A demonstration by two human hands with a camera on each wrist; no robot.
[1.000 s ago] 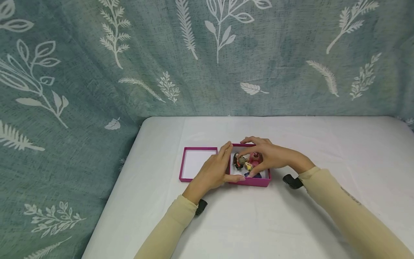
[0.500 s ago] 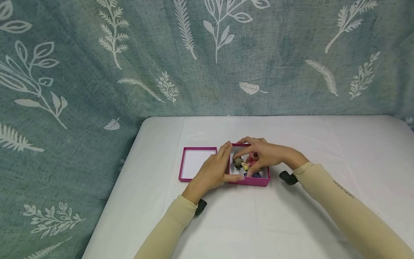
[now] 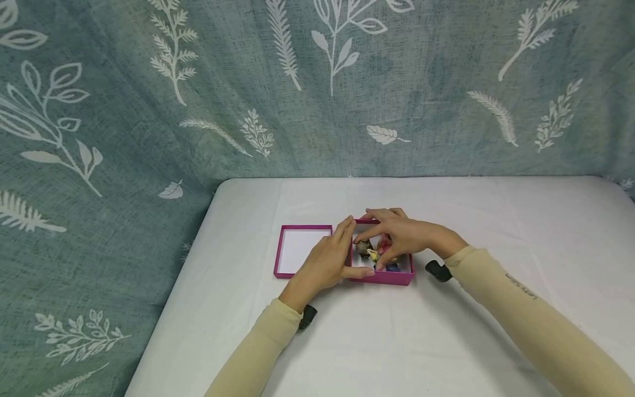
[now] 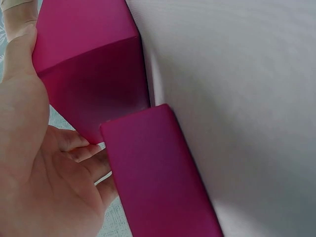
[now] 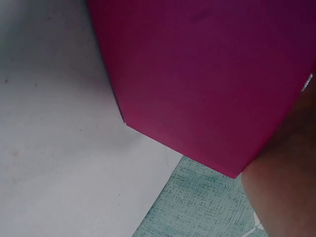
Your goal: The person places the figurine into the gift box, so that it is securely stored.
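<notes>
A magenta box (image 3: 384, 279) with a pale inside holds several small toy figures. My left hand (image 3: 324, 259) grips its left end, thumb at the front wall and fingertips at the back corner; the left wrist view shows the palm beside the box wall (image 4: 98, 89). Over the box reaches my right hand (image 3: 407, 234), thumb and forefinger spread apart and pointing in. The forefinger's tip is right at a dark brownish figure (image 3: 364, 248). Partly hidden under this hand is a pink figure (image 3: 384, 243). A small yellow figure (image 3: 373, 255) and a blue piece (image 3: 393, 267) lie near the thumb.
Left of the box lies its magenta-rimmed lid (image 3: 278, 251), white inside up, close to my left hand. Both stand on a white-covered table (image 3: 397, 342). A green leaf-patterned cloth (image 3: 317, 127) hangs behind the table's back edge.
My right hand has shifted slightly left over the box and covers more of the pink figure. The dark figure has turned and moved a little. My left hand stays at the box.
</notes>
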